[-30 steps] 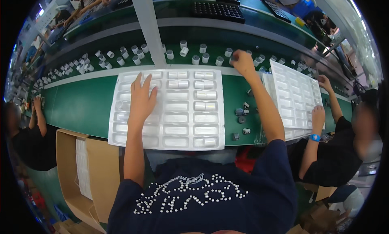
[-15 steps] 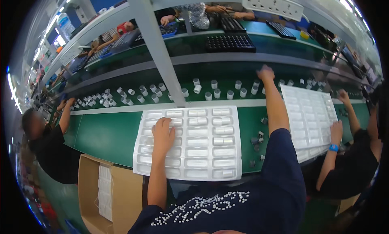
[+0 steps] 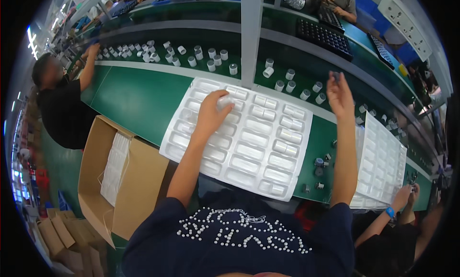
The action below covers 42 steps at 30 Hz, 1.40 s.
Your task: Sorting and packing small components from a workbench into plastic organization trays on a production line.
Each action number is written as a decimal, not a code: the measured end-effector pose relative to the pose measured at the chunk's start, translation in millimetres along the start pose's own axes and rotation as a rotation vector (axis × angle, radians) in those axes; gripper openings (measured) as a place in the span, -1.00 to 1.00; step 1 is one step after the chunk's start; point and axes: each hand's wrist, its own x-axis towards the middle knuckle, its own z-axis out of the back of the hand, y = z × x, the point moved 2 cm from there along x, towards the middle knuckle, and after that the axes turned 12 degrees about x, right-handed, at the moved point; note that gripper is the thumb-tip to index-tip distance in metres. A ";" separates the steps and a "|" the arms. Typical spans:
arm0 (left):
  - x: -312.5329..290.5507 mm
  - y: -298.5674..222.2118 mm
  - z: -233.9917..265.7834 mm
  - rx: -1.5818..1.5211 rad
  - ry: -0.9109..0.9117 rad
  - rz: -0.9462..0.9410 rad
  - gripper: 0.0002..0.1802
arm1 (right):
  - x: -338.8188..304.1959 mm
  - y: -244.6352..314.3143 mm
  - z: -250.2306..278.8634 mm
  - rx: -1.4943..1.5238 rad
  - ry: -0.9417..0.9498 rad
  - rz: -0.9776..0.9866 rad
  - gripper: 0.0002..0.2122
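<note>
A white tray (image 3: 230,155) of long moulded pockets lies on the green bench in front of me; white cylinders fill some pockets. My left hand (image 3: 211,115) is over the tray's far left part, thumb and fingers closed around a pale white cylinder (image 3: 224,102). To the right, beyond the tray's far right corner, my right hand (image 3: 340,98) is raised with its fingertips closed on a small dark grey piece (image 3: 336,76); its lower part is hidden by the fingers. White cylinders with grey ends (image 3: 290,75) stand on the green strip beyond, some lying on their sides.
A grey post (image 3: 251,37) rises behind the tray. An open cardboard box (image 3: 139,181) with white trays inside stands at the left. More white trays (image 3: 381,157) lie at the right, beside small metal parts (image 3: 319,167). Co-workers sit on both sides.
My right hand has drawn back from the row of cylinders and now holds a small dark grey piece. My left hand has closed around a cylinder. The view has turned toward the right.
</note>
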 end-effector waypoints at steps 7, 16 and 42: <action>-30.7 -57.0 42.2 -1.386 0.382 0.597 -0.56 | -136.3 -127.0 -47.4 -0.362 -0.034 -0.527 -0.69; -78.9 -101.5 26.1 -1.669 0.591 0.746 -0.66 | -187.4 -137.0 -44.2 -0.239 -0.100 -0.412 -0.74; -108.3 -142.0 -14.2 -1.617 0.741 0.805 -0.72 | -221.2 -118.1 -17.6 -1.561 0.479 0.258 -0.66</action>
